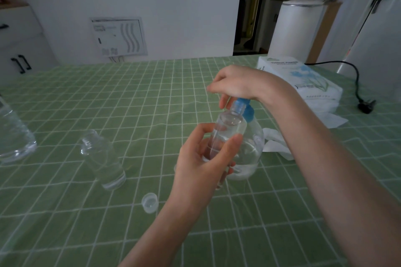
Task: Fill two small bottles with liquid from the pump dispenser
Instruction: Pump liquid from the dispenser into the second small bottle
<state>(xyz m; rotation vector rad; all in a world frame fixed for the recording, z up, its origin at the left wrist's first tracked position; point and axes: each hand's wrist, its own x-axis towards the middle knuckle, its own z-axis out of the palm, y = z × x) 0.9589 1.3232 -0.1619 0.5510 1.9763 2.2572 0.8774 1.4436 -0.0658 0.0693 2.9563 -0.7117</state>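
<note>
Bottle mouth alignment matters: my left hand (204,158) grips the small bottle (230,128), tilted up at the blue spout (237,105). My right hand (236,84) curls over the pump dispenser (249,151) head. Press slowly with full strokes and keep the neck under the spout. The second bottle (102,158) stands uncapped on the worktop (152,93), left.

Two small bottles showing, held bottle (228,131) and standing bottle (102,158), one pump dispenser (249,154) sitting, one loose cap (149,202) lying, one big bottle (13,136) peeking in, one tissue pack (303,78), two hands working, left hand (204,158), right hand (236,82).
</note>
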